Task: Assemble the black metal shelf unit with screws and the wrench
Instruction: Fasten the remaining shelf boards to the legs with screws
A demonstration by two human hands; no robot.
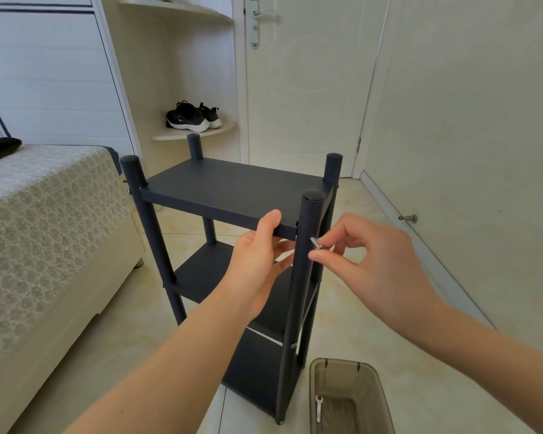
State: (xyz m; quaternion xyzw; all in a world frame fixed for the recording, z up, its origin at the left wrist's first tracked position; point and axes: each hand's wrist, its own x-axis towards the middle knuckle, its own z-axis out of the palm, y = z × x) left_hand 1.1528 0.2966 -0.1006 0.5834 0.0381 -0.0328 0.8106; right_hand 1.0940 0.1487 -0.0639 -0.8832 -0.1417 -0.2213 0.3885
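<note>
The black metal shelf unit [229, 189] stands upright on the tiled floor, with three shelves between four round posts. My left hand [257, 261] grips the front edge of the top shelf, thumb on top and fingers underneath, just left of the near right post [304, 277]. My right hand [370, 258] pinches a silver screw [316, 243] whose tip sits against that post at the height of the top shelf. A small silver wrench [318, 408] lies inside a brown translucent bin.
The brown bin [367, 377] sits on the floor at the lower right, next to the unit's foot. A bed [44, 233] with a lace cover fills the left. A closed door [308, 89], a wall doorstop [408, 218] and black shoes [192, 117] on a corner shelf lie beyond.
</note>
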